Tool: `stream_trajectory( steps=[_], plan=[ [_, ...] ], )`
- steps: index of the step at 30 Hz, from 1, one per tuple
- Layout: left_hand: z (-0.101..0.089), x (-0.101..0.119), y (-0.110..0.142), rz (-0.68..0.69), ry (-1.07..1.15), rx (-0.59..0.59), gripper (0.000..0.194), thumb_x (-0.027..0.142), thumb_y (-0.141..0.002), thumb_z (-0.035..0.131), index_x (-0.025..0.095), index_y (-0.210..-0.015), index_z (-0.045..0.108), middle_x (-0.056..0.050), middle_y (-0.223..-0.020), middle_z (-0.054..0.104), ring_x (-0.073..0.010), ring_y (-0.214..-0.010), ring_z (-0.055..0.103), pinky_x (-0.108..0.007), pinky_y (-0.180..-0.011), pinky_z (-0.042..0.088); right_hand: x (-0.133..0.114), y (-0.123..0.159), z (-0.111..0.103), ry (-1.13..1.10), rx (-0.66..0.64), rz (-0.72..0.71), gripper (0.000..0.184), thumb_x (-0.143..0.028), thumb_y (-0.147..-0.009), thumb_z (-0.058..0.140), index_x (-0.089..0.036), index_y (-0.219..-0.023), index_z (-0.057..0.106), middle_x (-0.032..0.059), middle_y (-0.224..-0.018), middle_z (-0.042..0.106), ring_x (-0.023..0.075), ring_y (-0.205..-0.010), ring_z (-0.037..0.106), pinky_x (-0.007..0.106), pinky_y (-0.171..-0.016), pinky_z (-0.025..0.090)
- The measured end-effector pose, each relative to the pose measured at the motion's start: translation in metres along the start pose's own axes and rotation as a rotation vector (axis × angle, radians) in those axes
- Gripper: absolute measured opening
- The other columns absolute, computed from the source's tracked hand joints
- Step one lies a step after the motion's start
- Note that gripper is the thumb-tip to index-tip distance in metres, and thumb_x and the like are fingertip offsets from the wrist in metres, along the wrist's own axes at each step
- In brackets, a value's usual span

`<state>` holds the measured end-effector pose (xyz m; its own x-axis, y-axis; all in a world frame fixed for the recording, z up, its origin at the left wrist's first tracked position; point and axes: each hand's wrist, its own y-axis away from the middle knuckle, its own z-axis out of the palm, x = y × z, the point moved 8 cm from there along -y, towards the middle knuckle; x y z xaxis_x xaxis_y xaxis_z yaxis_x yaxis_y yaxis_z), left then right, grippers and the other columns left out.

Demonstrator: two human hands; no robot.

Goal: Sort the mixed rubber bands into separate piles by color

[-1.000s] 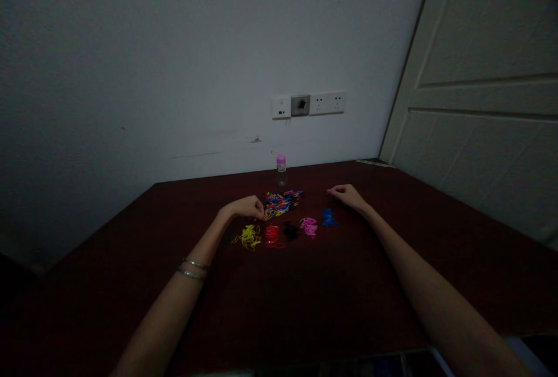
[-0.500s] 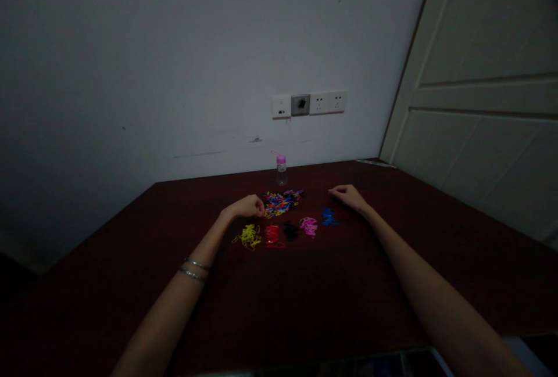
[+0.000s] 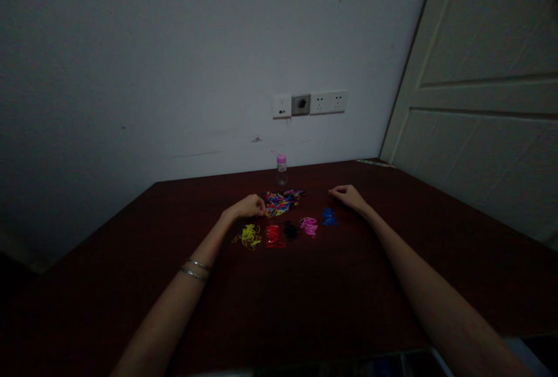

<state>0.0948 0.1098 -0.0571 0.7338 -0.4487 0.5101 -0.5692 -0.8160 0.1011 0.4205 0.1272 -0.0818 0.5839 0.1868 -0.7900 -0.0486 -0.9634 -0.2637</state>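
A mixed pile of coloured rubber bands (image 3: 281, 201) lies on the dark red table (image 3: 283, 301). In front of it sit sorted heaps: yellow bands (image 3: 248, 236), red bands (image 3: 273, 236), black bands (image 3: 290, 230), pink bands (image 3: 309, 226) and blue bands (image 3: 329, 217). My left hand (image 3: 248, 207) rests at the left edge of the mixed pile, fingers curled together in a pinch. My right hand (image 3: 347, 196) lies on the table just beyond the blue heap, fingers loosely curled; I cannot see anything in it.
A small clear bottle with a pink cap (image 3: 281, 169) stands behind the pile near the wall. Wall sockets (image 3: 309, 104) sit above it. A pale door (image 3: 488, 110) closes off the right side. The room is dim.
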Motion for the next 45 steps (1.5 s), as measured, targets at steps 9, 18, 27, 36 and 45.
stream_trajectory(
  steps=[9,18,27,36,45],
  plan=[
    [-0.003,0.004,-0.005,0.063,-0.025,0.095,0.024,0.030,-0.063,0.062,0.010,-0.075,0.068,-0.002,-0.062,0.059,-0.0089,-0.055,0.046,-0.020,-0.050,0.032,0.003,-0.002,0.001,-0.004,0.001,-0.001,0.034,-0.043,-0.066,0.055,-0.013,-0.071,0.070,0.0051,-0.067,0.067,0.0166,-0.063,0.056,0.026,-0.061,0.041],
    [-0.001,0.003,-0.007,0.074,-0.043,0.106,0.021,0.021,-0.063,0.054,0.010,-0.074,0.069,-0.001,-0.061,0.059,-0.0086,-0.054,0.046,-0.019,-0.052,0.033,0.003,-0.002,0.001,0.019,0.001,-0.028,0.034,-0.043,-0.067,0.054,-0.014,-0.072,0.071,0.0054,-0.072,0.068,0.0179,-0.068,0.057,0.027,-0.065,0.041],
    [-0.007,0.006,-0.003,0.060,-0.042,0.128,0.023,0.020,-0.063,0.053,0.009,-0.076,0.069,-0.002,-0.063,0.060,-0.0096,-0.056,0.047,-0.020,-0.053,0.034,0.002,-0.001,0.000,0.014,-0.001,-0.021,0.034,-0.043,-0.067,0.055,-0.013,-0.071,0.070,0.0047,-0.069,0.067,0.0164,-0.063,0.056,0.026,-0.061,0.041],
    [-0.014,0.003,-0.003,0.077,-0.050,0.165,0.023,0.020,-0.064,0.053,0.010,-0.075,0.069,-0.002,-0.061,0.058,-0.0092,-0.056,0.046,-0.020,-0.053,0.033,0.004,-0.003,0.001,0.006,0.005,-0.016,0.034,-0.043,-0.066,0.055,-0.013,-0.070,0.070,0.0042,-0.067,0.066,0.0154,-0.061,0.055,0.025,-0.058,0.040],
    [-0.029,0.008,0.001,0.073,-0.047,0.249,0.023,0.022,-0.067,0.052,0.011,-0.078,0.069,-0.003,-0.066,0.061,-0.0111,-0.060,0.050,-0.021,-0.057,0.036,0.004,-0.002,0.000,0.012,0.003,-0.012,0.035,-0.044,-0.066,0.055,-0.014,-0.071,0.071,0.0047,-0.066,0.066,0.0157,-0.060,0.055,0.025,-0.057,0.040]
  ],
)
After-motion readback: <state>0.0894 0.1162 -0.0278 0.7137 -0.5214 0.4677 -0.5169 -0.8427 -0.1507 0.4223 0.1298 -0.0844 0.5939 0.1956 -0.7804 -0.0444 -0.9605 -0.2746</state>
